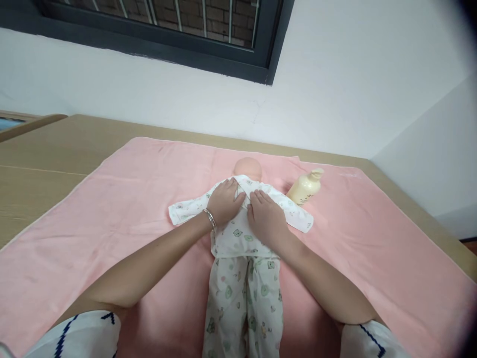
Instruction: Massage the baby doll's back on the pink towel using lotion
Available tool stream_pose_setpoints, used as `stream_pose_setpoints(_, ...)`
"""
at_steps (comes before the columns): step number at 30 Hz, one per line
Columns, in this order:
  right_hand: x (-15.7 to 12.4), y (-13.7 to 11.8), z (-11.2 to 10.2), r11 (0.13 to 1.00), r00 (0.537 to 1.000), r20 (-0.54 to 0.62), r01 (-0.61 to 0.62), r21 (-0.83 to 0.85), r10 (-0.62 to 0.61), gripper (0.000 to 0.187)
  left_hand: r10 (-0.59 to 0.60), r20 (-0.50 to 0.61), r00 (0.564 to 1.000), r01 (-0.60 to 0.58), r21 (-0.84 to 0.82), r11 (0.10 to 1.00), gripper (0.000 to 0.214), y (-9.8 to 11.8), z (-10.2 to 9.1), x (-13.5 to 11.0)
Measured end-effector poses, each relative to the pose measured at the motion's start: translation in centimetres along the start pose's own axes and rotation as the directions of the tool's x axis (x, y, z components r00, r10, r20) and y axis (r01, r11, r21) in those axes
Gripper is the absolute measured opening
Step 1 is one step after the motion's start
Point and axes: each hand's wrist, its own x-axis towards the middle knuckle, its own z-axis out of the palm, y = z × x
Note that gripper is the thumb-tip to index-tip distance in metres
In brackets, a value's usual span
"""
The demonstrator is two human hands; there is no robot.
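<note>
A baby doll, its bald head (248, 168) toward the wall, lies on a pink blanket (149, 169). It wears a white printed top (238, 238) with both sleeves spread out sideways, and matching printed trousers (244, 303) that run down past the lower edge of view. My left hand (224, 203) rests flat on the left side of the doll's chest, a silver bangle at its wrist. On the right side of the chest lies my right hand (267, 219), fingers stretched out over the cloth. The hands are slightly apart at the overlapping neckline.
A cream pump bottle (306, 187) leans on the blanket beside the doll's right-hand sleeve. Under the blanket is a wooden surface (89, 136) reaching to a white wall (316, 99). A dark-framed window (257, 69) with bars is set above.
</note>
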Motion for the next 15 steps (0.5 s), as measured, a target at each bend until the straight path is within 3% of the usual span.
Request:
stream_pose_setpoints(3,0.2,0.3,-0.1,1.000,1.000,-0.021,0.014,0.025,-0.014,0.049,0.052,-0.063,0.997,-0.051,0.005,0.999,0.044,0.4,0.2,-0.5)
stream_pose_setpoints(7,2.3,2.5,0.8,0.989,1.000,-0.013,0.000,0.151,0.002,0.045,0.153,-0.177,0.972,-0.158,-0.016,0.987,0.042,1.6,0.5,-2.0)
stream_pose_setpoints(15,2.8,3.3,2.4,0.986,0.997,-0.082,0.002,0.168,0.012,0.050,0.086,-0.145,0.986,-0.112,-0.182,0.977,0.048,0.7,1.3,-2.0)
